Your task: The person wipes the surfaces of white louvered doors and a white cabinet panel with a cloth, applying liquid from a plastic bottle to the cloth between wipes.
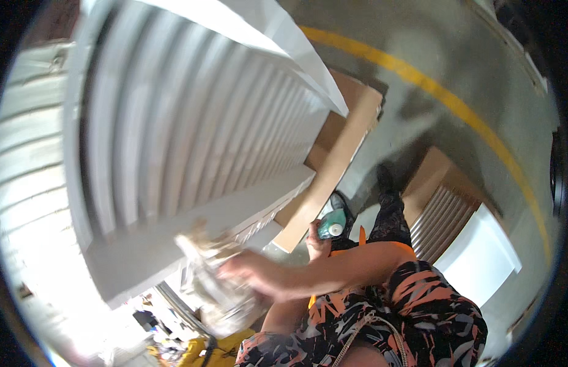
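Note:
My left hand (318, 246) grips a green bottle (333, 224) with a white cap, held low in front of my legs. Across my left arm reaches my right forearm. Smeared by motion, my right hand (250, 273) is closed on a crumpled whitish cloth (220, 284), which hangs beside the lower edge of a large white slatted panel (192, 122). Whether the cloth touches the panel I cannot tell. The panel stands tall on my left, its lower end by an open cardboard box (324, 186).
On the floor to my right lies another piece of cardboard (432, 170) with a smaller slatted piece (446, 223) and a white panel (483, 257). A yellow line (443, 95) curves over the grey floor. Something yellow (201, 353) is at the lower left.

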The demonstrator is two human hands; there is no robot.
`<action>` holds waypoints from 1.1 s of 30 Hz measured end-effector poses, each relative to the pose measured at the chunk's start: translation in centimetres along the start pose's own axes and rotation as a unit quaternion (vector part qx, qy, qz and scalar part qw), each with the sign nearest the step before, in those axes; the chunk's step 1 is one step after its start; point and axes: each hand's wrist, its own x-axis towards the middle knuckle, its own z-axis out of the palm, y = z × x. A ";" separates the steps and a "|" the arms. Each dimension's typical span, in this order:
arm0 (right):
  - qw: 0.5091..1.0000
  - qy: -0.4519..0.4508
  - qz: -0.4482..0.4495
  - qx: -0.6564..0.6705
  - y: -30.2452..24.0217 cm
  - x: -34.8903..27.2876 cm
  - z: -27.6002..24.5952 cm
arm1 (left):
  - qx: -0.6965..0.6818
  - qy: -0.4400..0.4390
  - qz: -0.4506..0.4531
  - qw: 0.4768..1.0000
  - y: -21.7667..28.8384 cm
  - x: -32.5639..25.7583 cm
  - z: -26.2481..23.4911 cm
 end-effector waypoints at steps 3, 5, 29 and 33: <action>0.999 0.032 -0.037 0.000 -2.9 -5.4 -3.5 | -0.017 0.033 0.052 0.998 7.1 0.1 -5.4; 0.982 0.012 -0.148 -0.117 -4.9 -8.3 -2.9 | -0.069 0.077 0.065 0.992 8.5 -1.9 -8.0; 0.837 0.154 -0.295 -0.435 -5.9 -14.1 -0.4 | 0.549 0.152 0.431 0.700 36.2 -7.8 -22.7; 0.925 0.187 -0.244 -0.225 -6.8 -12.9 -1.4 | 0.600 0.153 0.462 0.635 38.1 -7.1 -21.9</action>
